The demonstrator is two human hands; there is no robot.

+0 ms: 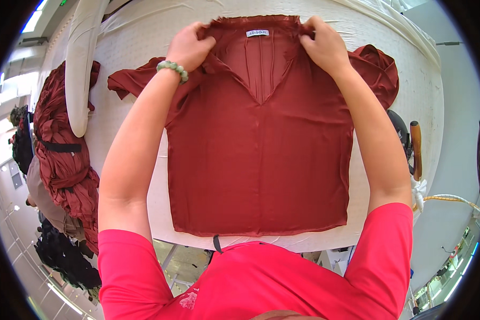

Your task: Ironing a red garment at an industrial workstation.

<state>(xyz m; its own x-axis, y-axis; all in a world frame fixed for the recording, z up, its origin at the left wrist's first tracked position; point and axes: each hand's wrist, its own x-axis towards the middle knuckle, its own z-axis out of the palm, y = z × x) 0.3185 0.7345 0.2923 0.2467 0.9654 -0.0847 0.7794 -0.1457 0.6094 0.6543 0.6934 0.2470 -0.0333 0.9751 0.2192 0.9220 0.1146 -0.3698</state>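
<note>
A dark red V-neck blouse (pixel 258 165) lies spread face up on a pale padded table, its hem toward me and its neckline at the far side. My left hand (pixel 191 45), with a green bead bracelet (pixel 173 70) at the wrist, pinches the left shoulder edge by the collar. My right hand (pixel 324 45) is closed on the right shoulder edge, fingers curled round the cloth. Between both hands, a white label (pixel 257 33) shows inside the back neck. The left sleeve (pixel 136 79) lies outward; the right sleeve (pixel 376 74) is bunched beside my forearm.
At the left hangs a tied bundle of dark red garments (pixel 64 138), near a narrow white padded board (pixel 82 69). On the right, partly behind my arm, stands an iron with a wooden handle (pixel 415 146) and a cord (pixel 453 198). The table (pixel 421 96) has a cloth cover.
</note>
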